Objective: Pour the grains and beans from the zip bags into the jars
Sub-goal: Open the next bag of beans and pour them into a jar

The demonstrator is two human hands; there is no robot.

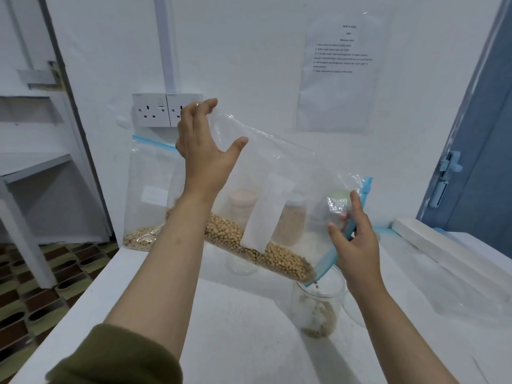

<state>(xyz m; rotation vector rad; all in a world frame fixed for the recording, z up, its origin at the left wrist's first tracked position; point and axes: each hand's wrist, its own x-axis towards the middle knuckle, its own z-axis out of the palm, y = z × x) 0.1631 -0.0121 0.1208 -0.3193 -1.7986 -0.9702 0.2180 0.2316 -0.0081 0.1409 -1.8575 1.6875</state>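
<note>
the bag (277, 173) hangs tilted over the bench (221, 328), beans (249, 245) sliding to its blue zip mouth at 5 o'clock above the jar (318, 309). my left hand (202, 145) pinches the top corner at 11; my right hand (354, 245) has its fingers clamped on the zip.

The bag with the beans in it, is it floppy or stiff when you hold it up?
Probably floppy: the zip bag is thin clear plastic that crinkles near the right hand. It likely sags, since the beans bunch along its low edge while the left hand lifts a corner. It looks slippery too.
</note>
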